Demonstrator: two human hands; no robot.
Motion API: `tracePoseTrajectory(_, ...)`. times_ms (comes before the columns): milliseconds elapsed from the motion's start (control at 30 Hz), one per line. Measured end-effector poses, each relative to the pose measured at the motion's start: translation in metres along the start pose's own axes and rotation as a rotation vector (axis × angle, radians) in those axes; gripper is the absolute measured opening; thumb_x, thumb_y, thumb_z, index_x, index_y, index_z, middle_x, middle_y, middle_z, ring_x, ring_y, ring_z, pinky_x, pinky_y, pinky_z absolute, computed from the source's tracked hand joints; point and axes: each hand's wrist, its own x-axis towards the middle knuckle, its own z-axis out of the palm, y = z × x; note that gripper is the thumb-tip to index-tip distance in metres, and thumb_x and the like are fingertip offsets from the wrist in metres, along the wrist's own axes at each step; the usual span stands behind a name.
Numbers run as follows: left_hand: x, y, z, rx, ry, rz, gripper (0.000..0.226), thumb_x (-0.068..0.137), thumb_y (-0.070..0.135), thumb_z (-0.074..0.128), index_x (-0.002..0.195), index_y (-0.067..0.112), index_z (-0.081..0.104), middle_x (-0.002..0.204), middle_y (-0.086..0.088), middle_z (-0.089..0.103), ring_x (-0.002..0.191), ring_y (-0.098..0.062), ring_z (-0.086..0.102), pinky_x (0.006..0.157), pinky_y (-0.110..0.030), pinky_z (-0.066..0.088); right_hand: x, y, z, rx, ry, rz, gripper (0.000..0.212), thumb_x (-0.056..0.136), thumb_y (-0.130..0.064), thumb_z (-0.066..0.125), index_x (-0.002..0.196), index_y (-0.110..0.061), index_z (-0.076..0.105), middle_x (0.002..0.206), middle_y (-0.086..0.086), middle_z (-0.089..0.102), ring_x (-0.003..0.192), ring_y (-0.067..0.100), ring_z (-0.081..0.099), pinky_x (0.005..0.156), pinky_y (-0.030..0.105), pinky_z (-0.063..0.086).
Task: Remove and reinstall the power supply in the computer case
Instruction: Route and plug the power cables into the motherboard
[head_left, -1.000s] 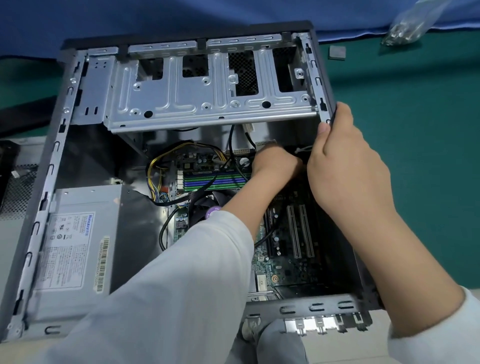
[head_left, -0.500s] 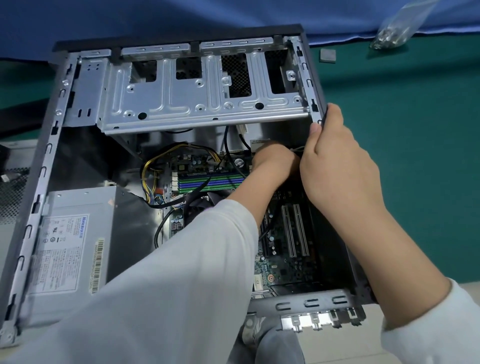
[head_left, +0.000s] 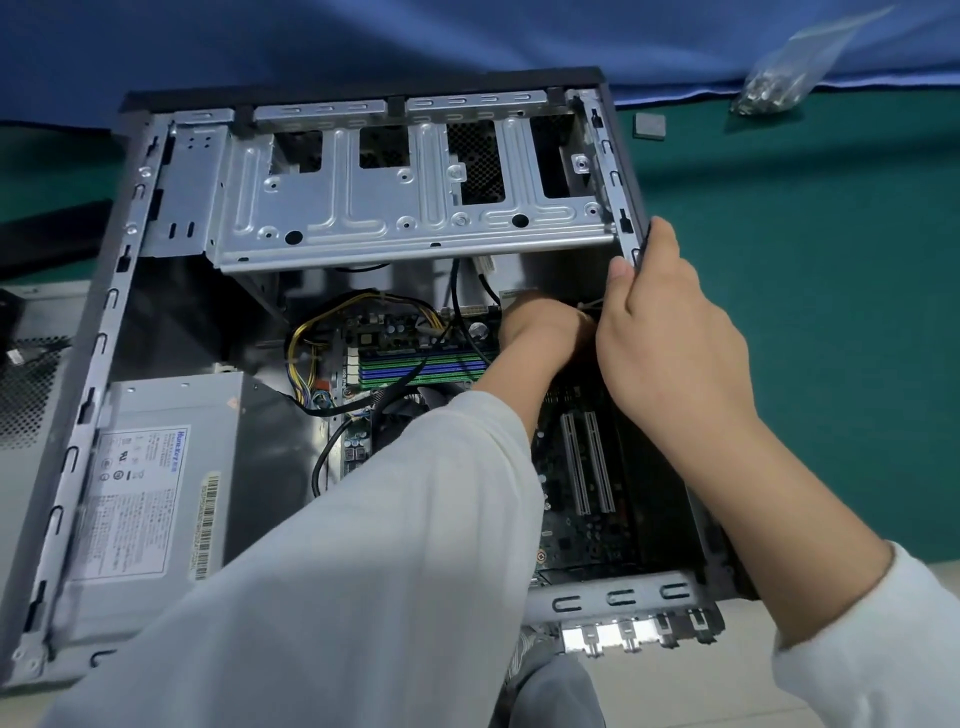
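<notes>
**Power supply far left, both hands far right**

Seated in the near-left corner of the open computer case (head_left: 130, 291) – the power supply (head_left: 156, 483), label up, long axis running from the case's rear edge toward the drive cage (head_left: 395, 208). From it, a yellow-and-black cable bundle (head_left: 306, 358) looping right onto the motherboard (head_left: 587, 499).

Reaching deep across the board, the left hand (head_left: 540, 325), down by a connector near the top right edge; fingers tucked under and hidden, so grip there cannot be told – curled on a plug or merely pressing. On the case's right wall, the right hand (head_left: 670, 338): thumb inside, fingers wrapped over the rim, clenched on the metal to steady the chassis.

Judged from this: still the cable stage, the unit not yet freed. Lying well to the left of both hands, the supply – nearer to the left arm, whose sleeve (head_left: 337, 571) already crosses beside it. Likely needed next: a pull back leftward, along the cables toward the unit.

On the green bench (head_left: 805, 312), well apart at far right, a clear bag of screws (head_left: 779, 83).
</notes>
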Motion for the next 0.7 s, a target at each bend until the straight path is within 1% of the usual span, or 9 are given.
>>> tracePoseTrajectory(100,-0.004,0.002,-0.006,-0.018,-0.076,0.040,0.026,0.099,0.018,0.046,0.114,0.001,0.058,0.129,-0.018,0.056,0.122,-0.029,0.053,0.103,-0.036,0.043,0.000,0.000,0.000,0.014,-0.005,-0.005,0.051,0.103,-0.035,0.021,0.150,-0.016,0.015,0.135,0.012,0.046,0.100,0.038,0.054,0.067,0.035,0.026)
tracePoseTrajectory(167,-0.003,0.005,-0.009,-0.031,-0.117,0.070,0.025,0.102,0.019,0.039,0.083,0.012,0.053,0.119,-0.017,0.057,0.119,-0.029,0.054,0.104,-0.037,0.042,0.000,0.001,0.000,0.009,-0.003,-0.010,0.051,0.102,-0.035,0.021,0.150,-0.015,0.015,0.134,0.012,0.047,0.099,0.038,0.055,0.067,0.035,0.026)
tracePoseTrajectory(200,-0.001,0.005,-0.010,-0.006,-0.126,0.075,0.033,0.102,0.019,0.038,0.069,0.016,0.042,0.102,-0.014,0.060,0.105,-0.024,0.061,0.098,-0.031,0.047,0.000,0.001,0.000,0.007,-0.001,-0.012,0.051,0.103,-0.034,0.022,0.150,-0.015,0.015,0.134,0.012,0.047,0.099,0.038,0.055,0.067,0.035,0.026)
tracePoseTrajectory(233,-0.001,0.005,-0.011,0.022,-0.138,0.064,0.040,0.101,0.017,0.039,0.062,0.016,0.035,0.077,-0.009,0.060,0.076,-0.016,0.065,0.079,-0.020,0.053,0.000,0.001,0.000,0.007,0.000,-0.012,0.051,0.103,-0.034,0.022,0.150,-0.015,0.015,0.135,0.012,0.047,0.100,0.038,0.055,0.067,0.035,0.026)
tracePoseTrajectory(300,0.001,0.004,-0.010,0.044,-0.150,0.005,0.042,0.097,0.016,0.044,0.057,0.010,0.036,0.038,-0.002,0.048,0.034,-0.009,0.048,0.040,-0.012,0.041,0.000,0.002,0.000,0.010,-0.001,-0.005,0.052,0.103,-0.034,0.022,0.150,-0.016,0.015,0.136,0.011,0.046,0.102,0.038,0.054,0.067,0.035,0.025)
tracePoseTrajectory(333,0.001,0.005,-0.008,0.039,-0.131,-0.002,0.036,0.096,0.018,0.049,0.062,0.008,0.046,0.043,-0.004,0.054,0.038,-0.008,0.053,0.042,-0.015,0.043,0.001,0.002,0.000,0.013,-0.001,-0.003,0.052,0.102,-0.035,0.023,0.150,-0.016,0.015,0.137,0.011,0.046,0.102,0.038,0.054,0.067,0.035,0.025)
tracePoseTrajectory(400,0.000,0.005,-0.004,0.069,-0.073,0.043,0.025,0.096,0.025,0.051,0.097,0.003,0.063,0.093,-0.012,0.069,0.087,-0.018,0.067,0.075,-0.025,0.052,0.002,0.002,0.000,0.022,0.000,-0.006,0.052,0.102,-0.035,0.022,0.150,-0.016,0.014,0.137,0.010,0.046,0.103,0.038,0.055,0.068,0.035,0.026)
tracePoseTrajectory(467,0.000,0.004,-0.001,0.136,0.007,0.039,0.036,0.098,0.029,0.047,0.120,0.002,0.059,0.125,-0.015,0.060,0.116,-0.026,0.057,0.094,-0.031,0.046,0.001,0.002,0.000,0.035,-0.001,-0.004,0.052,0.102,-0.036,0.022,0.150,-0.017,0.014,0.138,0.010,0.046,0.104,0.037,0.055,0.068,0.035,0.026)
tracePoseTrajectory(700,0.003,0.002,0.001,0.176,-0.012,0.031,0.040,0.098,0.031,0.045,0.123,0.002,0.057,0.127,-0.014,0.058,0.118,-0.026,0.056,0.096,-0.031,0.045,0.001,0.001,-0.001,0.057,-0.007,0.016,0.053,0.102,-0.039,0.024,0.150,-0.019,0.014,0.139,0.009,0.045,0.108,0.037,0.053,0.071,0.036,0.026)
